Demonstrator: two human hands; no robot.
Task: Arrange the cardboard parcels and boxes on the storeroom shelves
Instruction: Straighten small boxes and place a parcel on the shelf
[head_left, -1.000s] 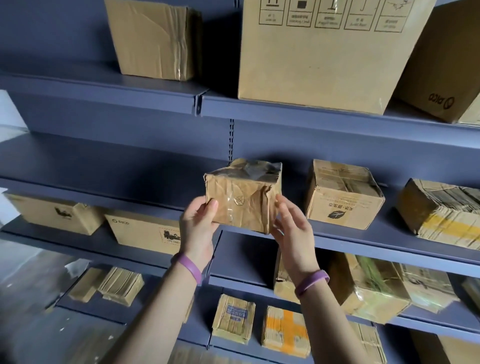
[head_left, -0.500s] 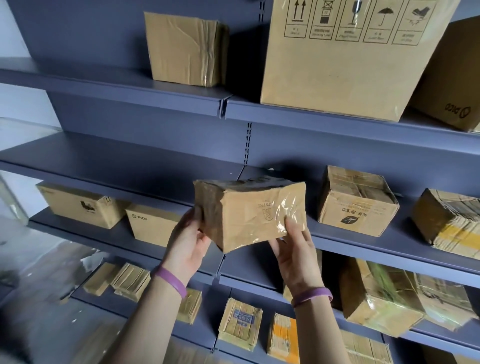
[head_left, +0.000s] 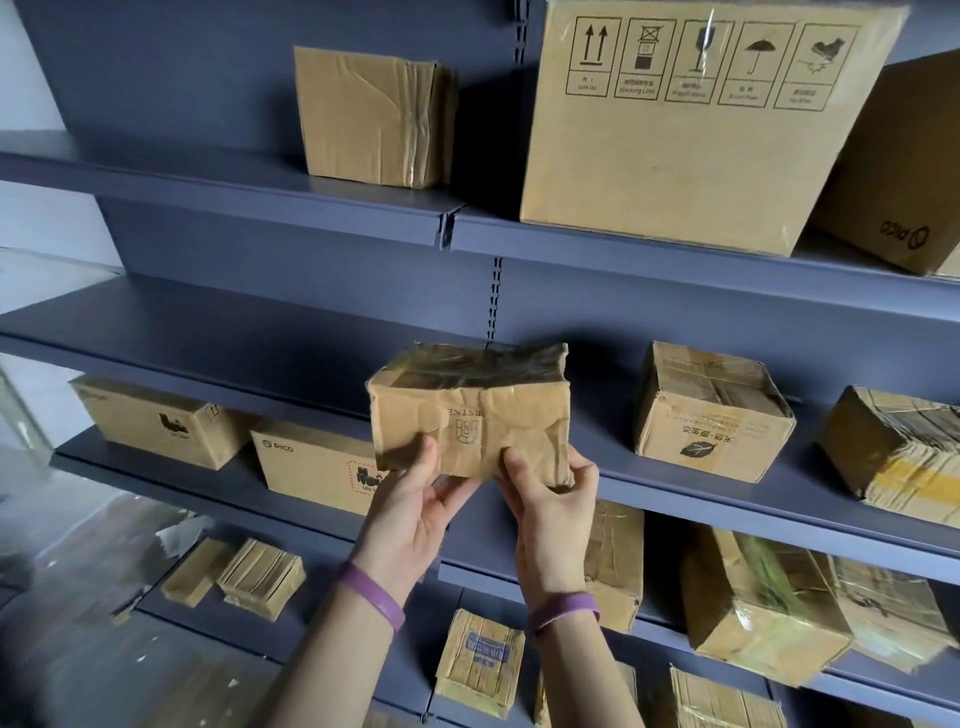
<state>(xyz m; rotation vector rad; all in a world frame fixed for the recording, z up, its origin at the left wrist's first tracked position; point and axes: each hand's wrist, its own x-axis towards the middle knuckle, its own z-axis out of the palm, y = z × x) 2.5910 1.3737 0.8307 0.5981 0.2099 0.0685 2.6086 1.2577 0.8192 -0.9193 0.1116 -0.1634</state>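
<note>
Two bare hands hold one crumpled, tape-wrapped parcel (head_left: 470, 410) in front of the blue-grey shelving, level with the middle shelf (head_left: 208, 332) and just ahead of its front edge. At far left, one tier down, a plain carton (head_left: 156, 423) and a PICO box (head_left: 311, 462) stand side by side. The left hand (head_left: 410, 512), a purple band on its wrist, is closed on the parcel's lower left corner, thumb on the front face. The right hand (head_left: 553, 512), likewise banded, is clamped on the lower right corner. To the right, a leaf-marked box (head_left: 714, 410) sits on the same tier, apart from the parcel. On the top shelf, a large carton with handling symbols (head_left: 691, 130) stands right of a creased box (head_left: 371, 117).
</note>
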